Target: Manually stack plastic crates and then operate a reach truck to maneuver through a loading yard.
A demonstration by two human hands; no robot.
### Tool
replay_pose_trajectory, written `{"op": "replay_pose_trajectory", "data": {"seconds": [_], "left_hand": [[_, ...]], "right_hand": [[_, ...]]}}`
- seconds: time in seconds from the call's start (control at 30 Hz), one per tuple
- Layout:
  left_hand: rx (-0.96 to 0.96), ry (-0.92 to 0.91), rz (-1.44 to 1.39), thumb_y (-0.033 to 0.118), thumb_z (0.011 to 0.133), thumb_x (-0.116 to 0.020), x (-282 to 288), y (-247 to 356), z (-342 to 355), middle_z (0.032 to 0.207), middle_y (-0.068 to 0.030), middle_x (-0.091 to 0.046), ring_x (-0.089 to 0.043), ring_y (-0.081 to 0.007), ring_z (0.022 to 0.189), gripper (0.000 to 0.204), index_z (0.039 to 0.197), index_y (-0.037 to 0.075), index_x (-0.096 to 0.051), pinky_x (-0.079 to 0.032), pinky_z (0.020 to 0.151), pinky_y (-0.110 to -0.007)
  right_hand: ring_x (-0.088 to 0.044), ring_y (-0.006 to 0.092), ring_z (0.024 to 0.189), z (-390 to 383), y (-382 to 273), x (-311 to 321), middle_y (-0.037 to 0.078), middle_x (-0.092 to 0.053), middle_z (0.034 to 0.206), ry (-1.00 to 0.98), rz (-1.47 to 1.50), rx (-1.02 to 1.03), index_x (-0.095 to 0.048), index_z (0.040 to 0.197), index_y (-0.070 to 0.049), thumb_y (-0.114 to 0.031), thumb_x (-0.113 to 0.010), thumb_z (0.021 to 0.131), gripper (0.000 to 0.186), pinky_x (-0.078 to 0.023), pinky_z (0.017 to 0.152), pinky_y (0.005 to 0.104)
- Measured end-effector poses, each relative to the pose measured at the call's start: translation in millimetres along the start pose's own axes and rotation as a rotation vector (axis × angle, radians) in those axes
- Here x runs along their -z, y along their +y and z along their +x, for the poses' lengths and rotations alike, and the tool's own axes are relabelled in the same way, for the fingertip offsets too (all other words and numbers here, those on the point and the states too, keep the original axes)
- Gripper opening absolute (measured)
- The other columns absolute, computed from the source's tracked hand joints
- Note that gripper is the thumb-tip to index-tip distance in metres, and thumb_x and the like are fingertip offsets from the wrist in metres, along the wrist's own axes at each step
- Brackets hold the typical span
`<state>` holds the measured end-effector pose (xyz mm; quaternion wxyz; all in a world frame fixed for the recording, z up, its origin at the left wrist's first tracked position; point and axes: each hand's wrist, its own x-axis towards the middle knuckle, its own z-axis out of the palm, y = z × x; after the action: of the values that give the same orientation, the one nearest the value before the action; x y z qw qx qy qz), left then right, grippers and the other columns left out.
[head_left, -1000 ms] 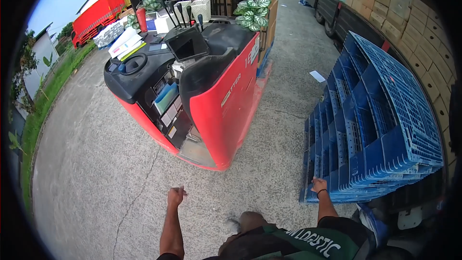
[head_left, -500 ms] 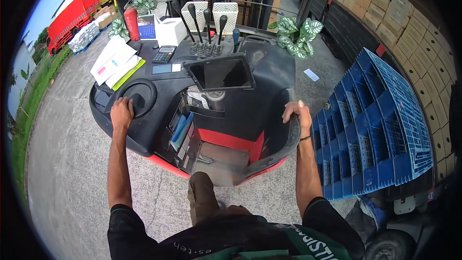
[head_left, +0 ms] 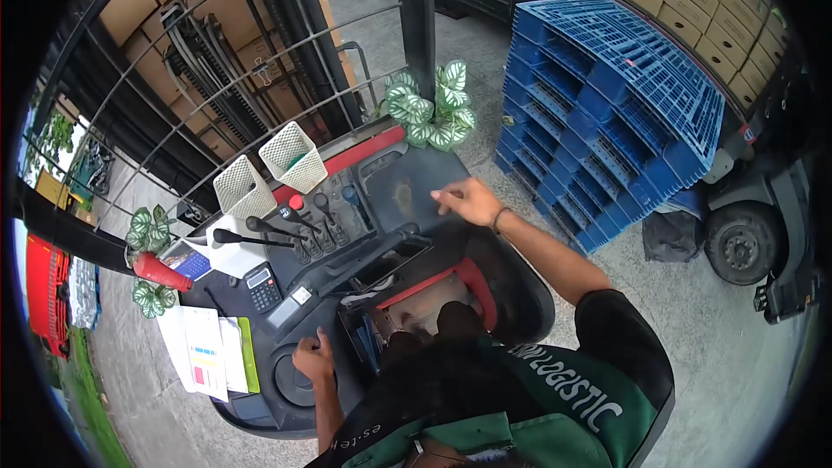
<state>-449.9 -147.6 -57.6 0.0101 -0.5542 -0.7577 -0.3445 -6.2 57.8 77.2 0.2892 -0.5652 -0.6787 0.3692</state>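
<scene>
My left hand [head_left: 314,357] is closed at the black steering wheel [head_left: 290,386] on the left of a forklift console; its fingertips are partly hidden. Over the right part of the black console top [head_left: 400,180], my right hand [head_left: 471,202] reaches out with loosely bent fingers, holding nothing. Whether it touches the surface is unclear. Between my hands stand several black control levers [head_left: 314,230] and a tablet [head_left: 394,262] seen nearly edge-on. A calculator [head_left: 262,288] and loose papers [head_left: 198,348] on a yellow-green folder [head_left: 249,355] lie near the wheel.
Metal bars [head_left: 195,108] and the mast [head_left: 299,26] rise ahead, with cartons [head_left: 121,9] behind. White baskets [head_left: 293,156] and a leafy plant [head_left: 431,108] line the console's far edge. Blue pallets [head_left: 607,113] are stacked at right, beside a truck wheel [head_left: 743,243].
I have stepped in, closer to the console, and my view has turned right. My right hand has left the side rim and moved over the console top. My left hand stays at the wheel.
</scene>
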Motion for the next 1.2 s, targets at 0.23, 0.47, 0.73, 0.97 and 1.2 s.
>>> {"op": "replay_pose_trajectory", "data": {"seconds": [0.23,0.47,0.73,0.97,1.2], "left_hand": [[0.424,0.234,0.337,0.046,0.094,-0.068,112.6,-107.6,-23.2,0.063,-0.0248,-0.064,-0.060,-0.0420,0.054,0.056,0.066,-0.002,-0.069,-0.043,0.053,-0.054],[0.069,-0.029,-0.017,0.030,0.092,-0.074,37.6,-12.7,-33.0,0.051,-0.0162,-0.047,-0.039,-0.0304,0.044,0.056,0.055,0.000,-0.045,-0.031,0.049,-0.047],[0.644,0.247,0.449,0.055,0.097,-0.063,142.8,-167.9,-76.3,0.074,-0.0252,-0.071,-0.067,-0.0450,0.065,0.061,0.085,-0.003,-0.078,-0.050,0.062,-0.055],[0.389,0.133,0.327,0.045,0.097,-0.066,117.2,-97.8,-104.6,0.060,-0.0228,-0.060,-0.052,-0.0422,0.052,0.058,0.066,-0.003,-0.063,-0.039,0.057,-0.054],[0.198,0.135,0.375,0.042,0.096,-0.066,182.1,-226.2,-124.8,0.063,-0.0233,-0.061,-0.057,-0.0430,0.058,0.054,0.064,-0.002,-0.062,-0.042,0.060,-0.054]], "right_hand": [[-0.043,0.0395,0.141,166.6,-41.0,-117.8,0.019,-0.057,0.142,0.163,-0.411,0.337,-0.062,0.140,-0.010,-0.086,-0.052,0.082,0.095,-0.011,0.123,0.0655],[-0.033,0.0401,0.146,104.2,-41.3,-138.3,0.019,-0.050,0.146,-0.057,-0.568,0.675,-0.062,0.141,-0.012,-0.094,-0.062,0.064,0.112,-0.005,0.122,0.0695],[-0.032,0.0389,0.147,103.1,-53.3,-145.8,0.018,-0.048,0.146,0.090,-0.524,0.557,-0.066,0.135,-0.013,-0.089,-0.068,0.064,0.104,-0.005,0.121,0.0723],[-0.034,0.0360,0.145,89.6,-59.1,-179.1,0.015,-0.050,0.143,0.089,-0.453,0.561,-0.069,0.129,-0.013,-0.086,-0.070,0.064,0.098,-0.002,0.120,0.0739],[-0.036,0.0365,0.142,57.7,-98.5,-196.9,0.015,-0.049,0.143,0.061,-0.483,0.580,-0.071,0.125,-0.012,-0.087,-0.070,0.062,0.098,-0.005,0.120,0.0730]]}}
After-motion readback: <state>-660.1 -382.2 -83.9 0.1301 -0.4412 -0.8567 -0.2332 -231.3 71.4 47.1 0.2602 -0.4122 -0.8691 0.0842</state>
